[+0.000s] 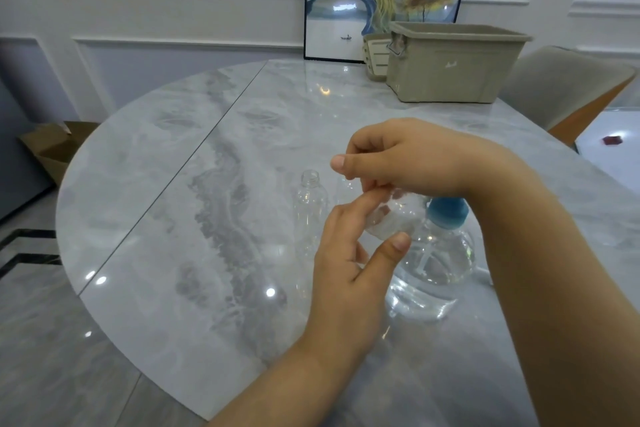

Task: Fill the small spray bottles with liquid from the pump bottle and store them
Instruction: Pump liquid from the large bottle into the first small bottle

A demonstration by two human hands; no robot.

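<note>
Both hands are held just above the counter (214, 218): a small clear spray bottle (391, 218) is pinched between thumb and fingers of the left hand (349, 263), while its top is gripped by the curled fingers of the right hand (398, 156). A second, uncapped small bottle (309, 208) is seen upright beside them, with the blue-topped pump bottle (440, 253) just behind. Thin, light, slippery plastic is judged, best held round the body, not squeezed.
</note>
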